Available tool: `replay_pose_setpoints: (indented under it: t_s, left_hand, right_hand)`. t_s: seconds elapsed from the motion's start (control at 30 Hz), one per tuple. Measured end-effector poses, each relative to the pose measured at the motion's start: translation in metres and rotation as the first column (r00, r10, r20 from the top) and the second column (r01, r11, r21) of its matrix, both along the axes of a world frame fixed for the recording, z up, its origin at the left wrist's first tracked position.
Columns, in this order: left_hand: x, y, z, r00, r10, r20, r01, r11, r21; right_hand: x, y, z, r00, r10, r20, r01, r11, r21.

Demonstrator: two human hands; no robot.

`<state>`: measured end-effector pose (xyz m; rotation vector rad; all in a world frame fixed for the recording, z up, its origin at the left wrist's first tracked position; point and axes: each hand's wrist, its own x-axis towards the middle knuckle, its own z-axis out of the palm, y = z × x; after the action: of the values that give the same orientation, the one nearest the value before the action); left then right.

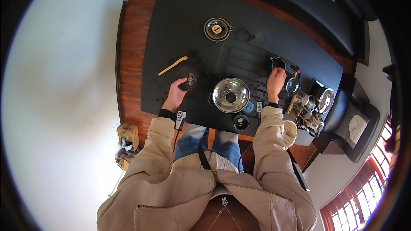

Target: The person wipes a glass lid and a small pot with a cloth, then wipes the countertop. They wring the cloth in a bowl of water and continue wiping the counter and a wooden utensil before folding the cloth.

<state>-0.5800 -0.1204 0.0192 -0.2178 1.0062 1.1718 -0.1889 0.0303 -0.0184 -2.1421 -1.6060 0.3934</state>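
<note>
My left hand (175, 93) holds a dark brown round vessel (190, 85) with a small ring-like knob on top. The thumb lies over its edge, and the other fingers are mostly hidden beneath it. At the right, my right hand (276, 81) grips the near side of a small black pitcher (278, 62) with a wavy rim. Its fingertips are partly hidden. Between my hands stands a shiny silvery bowl (231, 95) with a dark round centre. A curved wooden tea scoop (172, 66) lies just beyond the brown vessel.
A glass-lidded pot (217, 29) stands at the far side of the black tabletop (183, 12). A dark cup (241, 122) and a blue disc (248, 107) sit near the front edge. Right of my right hand are a glass vessel (293, 85) and a rack of glasses (301, 102).
</note>
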Motion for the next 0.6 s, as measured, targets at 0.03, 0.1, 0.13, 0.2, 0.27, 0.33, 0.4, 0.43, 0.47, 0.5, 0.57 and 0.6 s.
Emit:
replay_pose_setpoints:
  t_s: [0.03,0.1,0.13,0.2,0.27,0.33,0.4,0.43,0.47,0.5,0.57,0.6]
  left_hand:
    - [0.001,0.000,0.000,0.999,0.017,0.042,-0.017,1.000,0.002]
    - [0.002,0.001,-0.002,0.999,0.046,0.004,-0.046,0.999,-0.005]
    - [0.002,0.002,-0.003,0.998,0.058,0.016,-0.058,0.998,-0.010]
    - [0.001,0.001,-0.004,0.997,0.067,-0.025,-0.066,0.997,0.041]
    - [-0.003,-0.002,-0.004,0.987,0.038,-0.157,-0.029,0.998,0.057]
    - [-0.013,-0.008,-0.002,0.992,0.124,-0.016,-0.124,0.992,0.031]
    - [-0.023,-0.011,-0.001,0.986,0.161,0.033,-0.160,0.987,-0.010]
    - [-0.029,-0.015,0.000,0.987,0.159,0.025,-0.159,0.987,0.002]
    - [-0.036,-0.019,0.002,0.987,0.160,0.006,-0.160,0.987,-0.020]
    - [-0.042,-0.022,0.003,0.987,0.161,-0.001,-0.161,0.987,-0.013]
    - [-0.050,-0.026,0.006,0.986,0.163,-0.036,-0.165,0.984,-0.062]
    - [-0.053,-0.027,0.007,0.985,0.154,-0.072,-0.159,0.985,-0.072]
  right_hand:
    - [-0.020,0.017,0.006,0.982,0.116,-0.152,-0.119,0.993,-0.012]
    - [-0.063,0.049,0.008,0.880,0.425,-0.214,-0.418,0.905,0.081]
    - [-0.085,0.066,0.005,0.867,0.401,-0.296,-0.421,0.907,-0.002]
    - [-0.125,0.090,-0.008,0.873,0.317,-0.371,-0.372,0.924,-0.087]
    - [-0.149,0.089,-0.021,0.906,0.293,-0.307,-0.340,0.934,-0.111]
    - [-0.161,0.080,-0.029,0.932,0.271,-0.242,-0.294,0.954,-0.063]
    - [-0.168,0.074,-0.033,0.884,0.310,-0.351,-0.344,0.938,-0.040]
    - [-0.171,0.069,-0.032,0.864,0.307,-0.400,-0.364,0.929,-0.073]
    - [-0.175,0.076,-0.031,0.792,0.094,-0.603,-0.348,0.881,-0.320]
    - [-0.179,0.076,-0.029,0.709,0.021,-0.705,-0.366,0.865,-0.343]
    - [-0.187,0.085,-0.025,0.526,-0.209,-0.824,-0.356,0.826,-0.437]
    - [-0.191,0.091,-0.022,0.578,-0.184,-0.795,-0.372,0.808,-0.458]
